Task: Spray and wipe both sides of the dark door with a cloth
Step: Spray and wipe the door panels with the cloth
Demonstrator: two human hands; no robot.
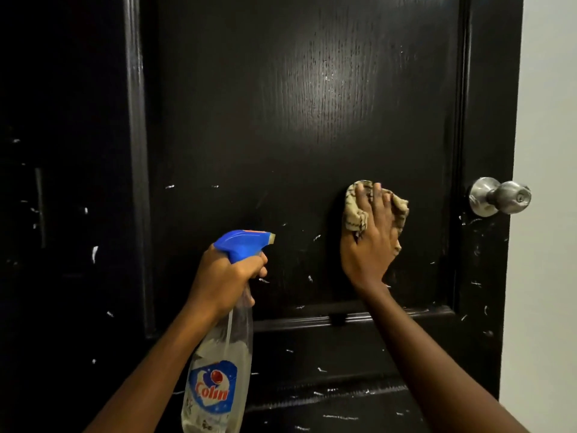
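Black door fills the frame, pale flecks dotting its lower half. Lower centre, the left hand grips a spray bottle; right of it, the right hand presses a cloth flat-fingered against the door. This face looks part-wiped; the other side is unseen.

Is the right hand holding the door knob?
No, the right hand presses the cloth against the door, left of the knob.
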